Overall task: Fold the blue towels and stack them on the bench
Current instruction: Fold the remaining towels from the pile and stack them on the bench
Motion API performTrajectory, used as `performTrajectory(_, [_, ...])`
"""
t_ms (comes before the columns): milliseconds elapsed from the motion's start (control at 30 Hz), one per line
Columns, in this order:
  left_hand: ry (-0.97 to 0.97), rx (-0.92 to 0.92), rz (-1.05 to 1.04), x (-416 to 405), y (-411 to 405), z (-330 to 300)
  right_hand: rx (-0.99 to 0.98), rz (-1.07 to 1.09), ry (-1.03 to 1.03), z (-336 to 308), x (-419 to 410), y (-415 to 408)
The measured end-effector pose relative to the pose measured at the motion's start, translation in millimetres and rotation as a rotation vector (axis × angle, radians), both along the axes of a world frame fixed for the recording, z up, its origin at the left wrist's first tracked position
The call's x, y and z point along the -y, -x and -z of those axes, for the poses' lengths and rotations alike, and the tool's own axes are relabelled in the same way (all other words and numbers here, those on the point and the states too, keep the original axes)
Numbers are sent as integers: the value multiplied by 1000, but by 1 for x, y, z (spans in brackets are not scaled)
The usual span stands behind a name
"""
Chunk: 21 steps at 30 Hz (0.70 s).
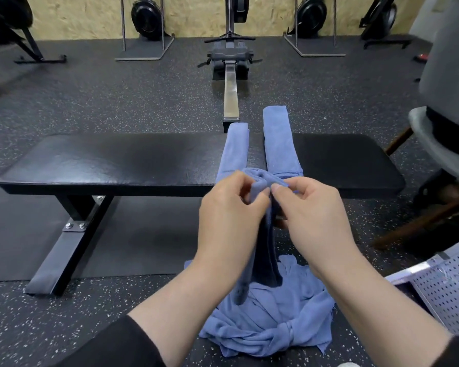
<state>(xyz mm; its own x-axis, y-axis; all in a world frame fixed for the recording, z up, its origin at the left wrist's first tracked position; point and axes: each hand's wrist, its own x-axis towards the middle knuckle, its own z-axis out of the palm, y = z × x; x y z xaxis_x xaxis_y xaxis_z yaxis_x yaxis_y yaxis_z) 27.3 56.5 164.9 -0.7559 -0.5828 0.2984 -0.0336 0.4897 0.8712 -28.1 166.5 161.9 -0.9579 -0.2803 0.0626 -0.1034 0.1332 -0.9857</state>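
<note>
A: What are the fingers doing?

B: Left hand (229, 207) and right hand (306, 207) both pinch the top edge of a towel (265, 250), held just in front of the bench (117, 160); it hangs limp toward a heap (270, 324) on the floor.

A: How will it handle?

B: Likely light, soft, floppy; best taken by the corners; two folded towels (281, 144) lie across the bench beyond.

No legible text, labels or numbers.
</note>
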Motion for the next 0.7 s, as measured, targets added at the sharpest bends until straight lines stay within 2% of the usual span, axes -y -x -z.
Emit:
performTrajectory(133, [-1, -31, 45, -2, 3, 2, -16, -35, 2, -2, 1, 1])
performTrajectory(233, [19, -25, 173, -1, 1, -3, -12, -82, 47, -5, -2, 6])
performTrajectory(300, [-53, 3, 257, 0, 0, -5, -19, -120, 53, -5, -4, 11])
performTrajectory(400, [-294, -6, 250, 6, 4, -8, -64, -84, 29, 0, -7, 20])
performTrajectory(467, [-253, -23, 175, 15, 8, -9, -76, -74, 21, 3, -9, 26])
performTrajectory(600, [-224, 204, 281, 39, 16, -8, -48, -169, 10, 5, -6, 25])
performTrajectory(700, [-272, 210, 311, 45, 17, -8, -33, -164, 33, 6, -1, 23])
